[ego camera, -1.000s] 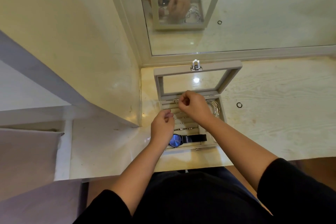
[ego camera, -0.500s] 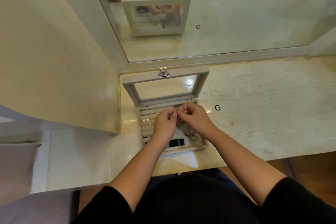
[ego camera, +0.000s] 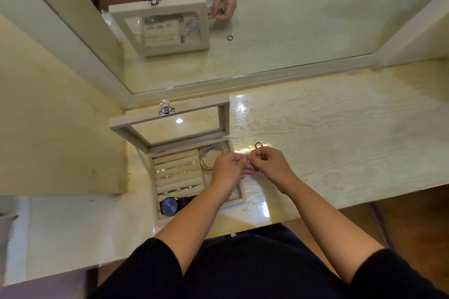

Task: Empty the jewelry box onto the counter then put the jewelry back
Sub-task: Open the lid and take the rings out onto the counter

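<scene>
Jewelry box (ego camera: 194,111) sits open at the counter's (ego camera: 340,141) left end. Your left hand (ego camera: 227,168) and right hand (ego camera: 271,162) have moved off its rows to its right wall, both pinching a small ring (ego camera: 246,157) near the black ring (ego camera: 258,145) already out. Bangles (ego camera: 202,160) and watch (ego camera: 169,205) remain inside, so emptying has barely begun; your left forearm covers the corner compartment.

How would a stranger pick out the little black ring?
Start at the open jewelry box on the pale counter below the mirror. Just right of its back corner, beyond the right hand, a small black ring lies on the counter. Unlike the silver bangles, it sits outside the box.
</scene>
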{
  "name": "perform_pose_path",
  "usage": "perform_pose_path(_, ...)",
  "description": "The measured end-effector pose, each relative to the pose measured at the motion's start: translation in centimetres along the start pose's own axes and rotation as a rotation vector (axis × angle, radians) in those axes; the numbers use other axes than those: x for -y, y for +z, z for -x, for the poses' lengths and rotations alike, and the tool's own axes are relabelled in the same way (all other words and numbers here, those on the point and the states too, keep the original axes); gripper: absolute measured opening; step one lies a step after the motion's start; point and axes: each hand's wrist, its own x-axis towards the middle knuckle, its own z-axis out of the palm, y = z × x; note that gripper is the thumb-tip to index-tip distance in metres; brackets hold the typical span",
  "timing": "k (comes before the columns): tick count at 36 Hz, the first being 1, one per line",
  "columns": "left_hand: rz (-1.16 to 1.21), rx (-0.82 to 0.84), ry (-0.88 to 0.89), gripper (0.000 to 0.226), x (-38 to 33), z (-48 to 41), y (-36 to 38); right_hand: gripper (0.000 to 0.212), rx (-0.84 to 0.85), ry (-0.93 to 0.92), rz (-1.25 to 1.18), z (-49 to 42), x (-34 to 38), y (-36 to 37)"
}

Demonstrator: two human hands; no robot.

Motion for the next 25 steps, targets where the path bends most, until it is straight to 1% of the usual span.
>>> perform_pose_path(5,-0.020,0.033,-0.043,0.014,0.2,-0.4,2.2,0.025,-0.024,0.028,0.037,0.1,-1.0,-1.9)
perform_pose_path(11,0.036,-0.004,-0.112,0.021,0.6,-0.8,4.0,0.026,-0.024,0.066,0.172,-0.6,-1.7,-3.7)
perform_pose_path(14,0.051,-0.044,-0.148,0.018,0.9,-1.1,4.7,0.027,-0.026,0.073,0.269,-1.2,-2.0,-4.3)
perform_pose_path(20,0.123,-0.131,-0.238,0.019,1.5,-1.9,5.9,0.022,0.008,0.056,0.490,-2.3,-2.8,-4.4)
perform_pose_path(25,0.133,-0.198,-0.277,0.018,1.8,-2.4,6.7,0.010,0.044,0.010,0.614,-3.0,-3.0,-4.5)
